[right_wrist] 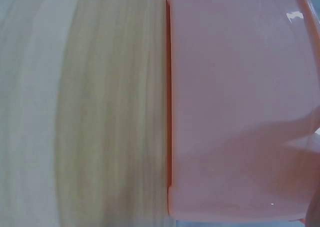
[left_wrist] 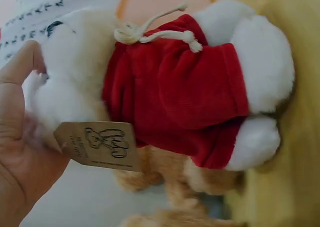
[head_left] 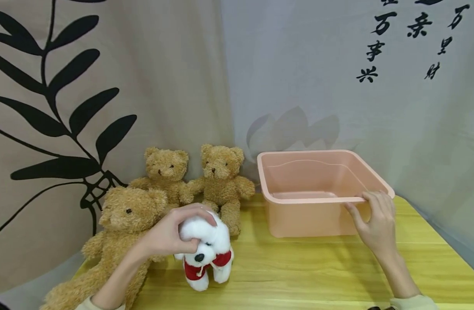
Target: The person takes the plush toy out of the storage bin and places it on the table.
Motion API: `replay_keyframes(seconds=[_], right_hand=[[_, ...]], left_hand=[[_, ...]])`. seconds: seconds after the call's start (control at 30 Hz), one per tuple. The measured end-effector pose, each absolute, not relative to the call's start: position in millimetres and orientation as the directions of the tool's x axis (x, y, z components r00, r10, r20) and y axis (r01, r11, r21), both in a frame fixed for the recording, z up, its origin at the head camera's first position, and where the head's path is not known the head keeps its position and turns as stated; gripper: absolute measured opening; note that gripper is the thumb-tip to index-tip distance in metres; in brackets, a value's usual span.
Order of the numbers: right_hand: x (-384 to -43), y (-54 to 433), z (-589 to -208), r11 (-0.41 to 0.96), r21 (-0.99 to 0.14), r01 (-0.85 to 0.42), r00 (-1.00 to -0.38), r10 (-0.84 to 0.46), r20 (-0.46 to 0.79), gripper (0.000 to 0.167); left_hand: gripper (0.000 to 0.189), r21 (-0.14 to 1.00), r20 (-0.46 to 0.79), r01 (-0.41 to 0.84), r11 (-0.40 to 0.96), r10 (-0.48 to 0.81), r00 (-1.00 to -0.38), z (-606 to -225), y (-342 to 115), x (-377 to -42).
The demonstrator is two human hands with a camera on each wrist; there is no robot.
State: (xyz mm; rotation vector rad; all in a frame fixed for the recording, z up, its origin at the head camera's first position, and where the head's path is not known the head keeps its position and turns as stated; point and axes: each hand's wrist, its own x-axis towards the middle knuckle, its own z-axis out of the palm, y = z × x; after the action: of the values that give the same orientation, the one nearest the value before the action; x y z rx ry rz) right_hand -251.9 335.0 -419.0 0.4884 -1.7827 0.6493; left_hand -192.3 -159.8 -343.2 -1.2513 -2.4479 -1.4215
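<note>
Fingers of the left hand (head_left: 171, 234) grip the white dog (head_left: 209, 254) left of the empty tub (head_left: 298, 215); right hand (head_left: 376, 224) fingers clasp its rim; brown bears (head_left: 194, 176) wait.

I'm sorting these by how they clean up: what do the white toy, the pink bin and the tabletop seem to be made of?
White toy dog: fluffy plush with a red, velvety-looking fabric top and a cord tie, gripped by the left hand. Pink bin: probably moulded plastic, smooth with a slight sheen; the right hand holds its rim. Table: yellowish wood grain, possibly laminate rather than solid wood.
</note>
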Motion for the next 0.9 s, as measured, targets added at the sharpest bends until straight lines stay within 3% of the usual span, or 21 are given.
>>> replay_keyframes(seconds=[0.37, 0.5, 0.7, 0.9], right_hand=[[-251.7, 333.2, -417.0, 0.757, -0.196, -0.624, -0.303, -0.003, 0.953, 0.071], [-252.1, 334.3, -418.2, 0.758, -0.2, -0.621, -0.312, -0.004, 0.95, 0.071], [-252.2, 335.1, -419.5, 0.758, -0.206, -0.619, -0.319, -0.003, 0.948, 0.071], [-251.4, 334.8, -418.7, 0.755, -0.209, -0.621, -0.322, -0.002, 0.947, 0.071]], left_hand=[[0.044, 0.751, 0.409, 0.647, 0.136, 0.674, -0.616, -362.4, -170.7, -196.2], [0.049, 0.781, 0.356, 0.594, 0.194, 0.643, -0.678, -365.0, -170.7, -194.7], [0.085, 0.834, 0.283, 0.469, 0.29, 0.504, -0.816, -365.9, -169.8, -191.7], [0.065, 0.799, 0.297, 0.482, 0.36, 0.462, -0.836, -363.8, -173.0, -192.8]])
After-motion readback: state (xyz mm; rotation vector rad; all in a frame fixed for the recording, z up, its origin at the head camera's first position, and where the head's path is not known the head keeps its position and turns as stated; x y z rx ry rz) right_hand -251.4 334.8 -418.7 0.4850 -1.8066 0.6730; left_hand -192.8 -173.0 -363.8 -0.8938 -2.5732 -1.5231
